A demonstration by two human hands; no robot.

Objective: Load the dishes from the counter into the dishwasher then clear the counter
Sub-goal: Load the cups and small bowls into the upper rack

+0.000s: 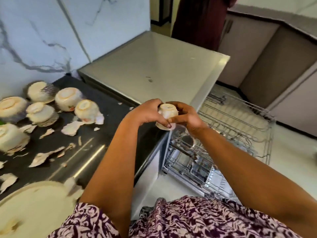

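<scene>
Both my hands hold one small cream cup (166,114), turned base-up, above the counter's right end. My left hand (148,112) grips its left side and my right hand (185,115) its right side. Below and to the right stands the open dishwasher (154,69), its upper wire rack (240,124) pulled out and its lower rack (187,162) showing beneath. On the dark counter (96,152) to the left lie several upside-down cream bowls and cups (68,99), with broken shards (72,127) scattered around them. A large cream plate (32,206) lies at the near left.
A marble wall (42,40) backs the counter. Grey cabinets (274,62) line the far right. A person in dark red clothing (200,18) stands behind the dishwasher. Pale floor (291,152) lies to the right of the racks.
</scene>
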